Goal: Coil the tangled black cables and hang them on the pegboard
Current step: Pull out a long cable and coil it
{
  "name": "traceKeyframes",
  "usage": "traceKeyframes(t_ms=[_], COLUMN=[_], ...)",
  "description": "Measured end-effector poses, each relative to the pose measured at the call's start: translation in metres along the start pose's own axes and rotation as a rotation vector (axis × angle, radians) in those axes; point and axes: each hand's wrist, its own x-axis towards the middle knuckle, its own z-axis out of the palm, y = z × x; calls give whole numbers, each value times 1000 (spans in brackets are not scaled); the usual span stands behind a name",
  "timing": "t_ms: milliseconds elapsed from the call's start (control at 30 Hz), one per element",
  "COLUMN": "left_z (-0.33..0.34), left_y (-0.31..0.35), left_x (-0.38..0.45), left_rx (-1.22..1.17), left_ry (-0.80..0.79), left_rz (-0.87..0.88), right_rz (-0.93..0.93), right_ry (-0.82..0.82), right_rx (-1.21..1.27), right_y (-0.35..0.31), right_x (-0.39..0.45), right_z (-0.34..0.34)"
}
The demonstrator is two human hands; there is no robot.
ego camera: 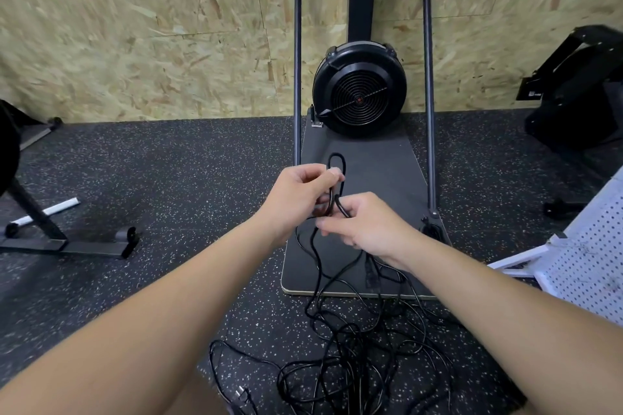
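Left hand (pixel 301 199) pinches small loop of thin black cable (pixel 337 175) — right hand (pixel 362 225) grips strand just below; tangled rest (pixel 354 360) lies on speckled rubber floor (pixel 168 178)

A black fan-wheel exercise machine (pixel 359 91) is seen on speckled rubber flooring (pixel 175 178), backed by a chipboard wall (pixel 135 27); left of it, a black equipment stand (pixel 50 239).

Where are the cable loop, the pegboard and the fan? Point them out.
cable loop (pixel 337 158): head view, top of the loop above the left hand.
pegboard (pixel 593 266): head view, perforated white face.
fan (pixel 360 98): head view, grille centre.
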Motion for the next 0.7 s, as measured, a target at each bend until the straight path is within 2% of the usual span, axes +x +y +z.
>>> traceKeyframes(t_ms=[100,233,300,367,467,533,600,700], left_z=[1,-3,-9,-19,-18,-8,-2,-6], left_y=[-4,-7,-10,-18,-30,-37,-43,-44], left_x=[3,6,6,3,-9,-15,-16,-11], left_rx=[11,-63,-46,64,343,382,362,314], left_ry=[5,16,-101,-283,-600,-688,-651,-489], left_rz=[3,-48,-102,-141,-126,-139,-135,-159], right_rz=[6,-60,-110,-149,-200,-238,-261,-256], right_ry=[-14,83,200,292,296,292,302,314], right_rx=[-34,-175,-124,50,332,413,442,431], right_y=[-3,-9,-16,-26,-38,-40,-40,-38], right_x=[-1,2,3,4,4,4,5,5], right_z=[-2,-10,-17,-29,-45,-52,-55,-58])
